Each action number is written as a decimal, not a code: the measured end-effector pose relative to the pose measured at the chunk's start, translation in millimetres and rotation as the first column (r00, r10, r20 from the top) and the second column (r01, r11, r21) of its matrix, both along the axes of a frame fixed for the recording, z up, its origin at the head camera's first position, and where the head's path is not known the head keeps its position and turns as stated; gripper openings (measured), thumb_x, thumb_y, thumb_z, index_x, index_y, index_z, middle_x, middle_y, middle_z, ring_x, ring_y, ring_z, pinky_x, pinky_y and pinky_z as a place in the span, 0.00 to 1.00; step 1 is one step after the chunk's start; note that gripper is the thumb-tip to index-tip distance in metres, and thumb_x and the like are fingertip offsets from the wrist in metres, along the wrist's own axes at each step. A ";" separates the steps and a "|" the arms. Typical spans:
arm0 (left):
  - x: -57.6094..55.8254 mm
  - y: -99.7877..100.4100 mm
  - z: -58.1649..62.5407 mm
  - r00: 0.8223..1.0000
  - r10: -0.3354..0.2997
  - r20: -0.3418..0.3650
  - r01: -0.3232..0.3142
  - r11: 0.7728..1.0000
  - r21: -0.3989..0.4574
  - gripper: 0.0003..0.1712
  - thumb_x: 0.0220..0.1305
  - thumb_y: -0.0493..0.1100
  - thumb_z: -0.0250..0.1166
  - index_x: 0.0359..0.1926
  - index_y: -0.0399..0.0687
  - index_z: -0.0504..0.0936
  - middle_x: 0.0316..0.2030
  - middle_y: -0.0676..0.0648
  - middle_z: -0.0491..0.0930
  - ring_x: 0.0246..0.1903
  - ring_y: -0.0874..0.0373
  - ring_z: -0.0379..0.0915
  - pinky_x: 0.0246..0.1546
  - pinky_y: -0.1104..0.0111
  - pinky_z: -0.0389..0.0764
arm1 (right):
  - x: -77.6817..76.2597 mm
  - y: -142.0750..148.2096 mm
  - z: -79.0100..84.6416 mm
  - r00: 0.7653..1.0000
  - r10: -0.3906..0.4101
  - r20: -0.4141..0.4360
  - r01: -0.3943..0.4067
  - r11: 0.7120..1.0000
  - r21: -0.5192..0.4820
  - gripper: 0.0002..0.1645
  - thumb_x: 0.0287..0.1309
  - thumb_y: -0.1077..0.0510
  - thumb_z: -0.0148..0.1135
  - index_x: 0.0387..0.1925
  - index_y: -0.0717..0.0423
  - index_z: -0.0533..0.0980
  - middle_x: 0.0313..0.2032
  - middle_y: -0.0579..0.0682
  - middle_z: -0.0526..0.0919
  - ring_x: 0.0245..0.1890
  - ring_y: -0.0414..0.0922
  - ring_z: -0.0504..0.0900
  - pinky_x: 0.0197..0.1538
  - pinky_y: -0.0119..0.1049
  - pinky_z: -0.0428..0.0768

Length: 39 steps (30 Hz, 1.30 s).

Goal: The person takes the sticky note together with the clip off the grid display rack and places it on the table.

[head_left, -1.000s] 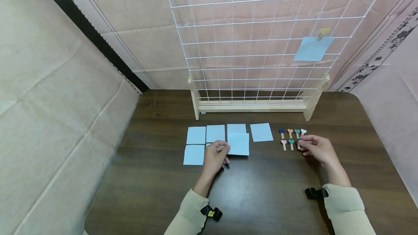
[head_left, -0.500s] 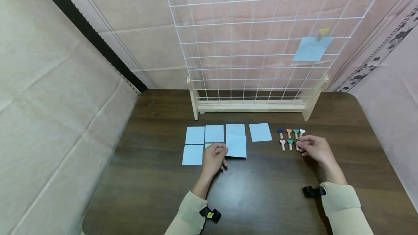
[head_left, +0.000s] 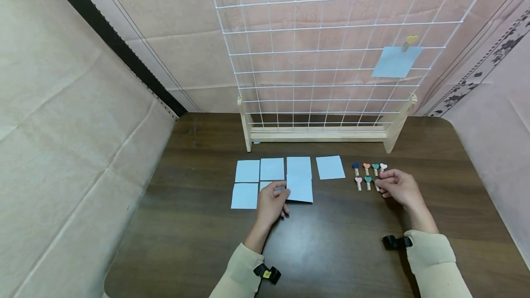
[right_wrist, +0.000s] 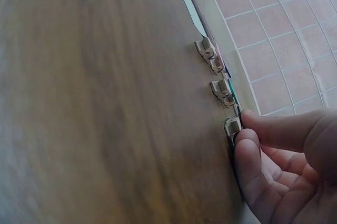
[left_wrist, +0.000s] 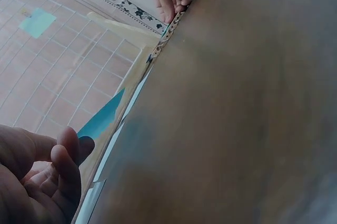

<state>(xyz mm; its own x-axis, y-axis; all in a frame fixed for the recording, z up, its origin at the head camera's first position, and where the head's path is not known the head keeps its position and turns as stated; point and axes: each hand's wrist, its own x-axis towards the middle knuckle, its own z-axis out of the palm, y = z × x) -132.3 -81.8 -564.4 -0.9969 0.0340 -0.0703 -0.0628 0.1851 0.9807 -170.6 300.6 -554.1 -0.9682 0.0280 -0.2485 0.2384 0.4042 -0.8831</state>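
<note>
My left hand (head_left: 271, 202) pinches a light blue paper square (head_left: 300, 189) at its left edge, between thumb and fingertips. In the left wrist view that blue paper square (left_wrist: 104, 116) is raised at a slant above the table. At the right, my right hand (head_left: 398, 188) pinches a small wooden clothespin (right_wrist: 233, 126) at the near right corner of a group of clothespins. Heart-shaped heads in several colours top these pegs, such as a teal-headed clothespin (head_left: 368, 180) and a pink-headed clothespin (head_left: 358, 180) nearby. My right fingertips partly cover the pinched peg.
Several more blue squares lie in rows on the brown table (head_left: 186, 224), including a separate blue square (head_left: 331, 167). Behind them stands a white wire grid (head_left: 314, 72) on a wooden base (head_left: 319, 137). A yellow-headed clothespin (head_left: 410, 41) holds a blue square (head_left: 396, 62) on it.
The paper square in my left hand has moved slightly toward me, uncovering more of the square behind it. My right hand keeps nearly the same place on the clothespin.
</note>
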 end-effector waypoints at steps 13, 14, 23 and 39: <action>1.7 6.4 2.1 0.999 -0.048 0.003 0.048 0.996 -0.077 0.12 0.76 0.36 0.63 0.49 0.33 0.88 0.24 0.41 0.86 0.08 0.63 0.68 0.14 0.73 0.71 | -0.6 -1.1 2.0 1.000 -0.017 -0.002 0.017 1.000 0.017 0.19 0.74 0.61 0.64 0.52 0.77 0.74 0.31 0.47 0.87 0.26 0.37 0.83 0.31 0.34 0.87; 1.1 6.1 1.9 0.999 -0.051 0.003 0.051 0.995 -0.088 0.12 0.76 0.36 0.63 0.49 0.33 0.89 0.23 0.42 0.85 0.08 0.63 0.67 0.14 0.73 0.71 | -0.8 -1.3 1.8 1.000 -0.021 -0.003 0.021 1.000 0.018 0.19 0.75 0.60 0.63 0.52 0.77 0.74 0.31 0.47 0.87 0.26 0.37 0.83 0.31 0.34 0.87; -5.0 1.8 4.8 0.994 -0.106 -0.002 0.103 0.963 -0.249 0.13 0.75 0.38 0.61 0.38 0.41 0.92 0.18 0.51 0.81 0.18 0.64 0.73 0.26 0.70 0.76 | -1.3 -2.1 -0.7 0.998 -0.055 0.007 0.055 0.998 0.016 0.21 0.78 0.54 0.60 0.51 0.74 0.75 0.32 0.46 0.84 0.26 0.37 0.83 0.31 0.35 0.87; -4.3 0.9 4.0 0.992 -0.123 -0.003 0.116 0.942 -0.315 0.15 0.77 0.43 0.60 0.38 0.43 0.91 0.15 0.56 0.73 0.16 0.64 0.64 0.26 0.70 0.71 | 2.3 -1.3 -3.0 0.997 -0.077 0.019 0.077 0.997 -0.031 0.23 0.79 0.54 0.58 0.54 0.75 0.74 0.32 0.45 0.84 0.28 0.37 0.83 0.32 0.35 0.87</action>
<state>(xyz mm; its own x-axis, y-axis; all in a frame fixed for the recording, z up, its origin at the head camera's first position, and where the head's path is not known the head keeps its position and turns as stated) -136.5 -81.0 -560.4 -0.9883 0.1327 -0.0746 -0.0004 0.4880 0.8728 -168.3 299.3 -557.0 -0.9589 0.0943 -0.2676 0.2835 0.3559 -0.8905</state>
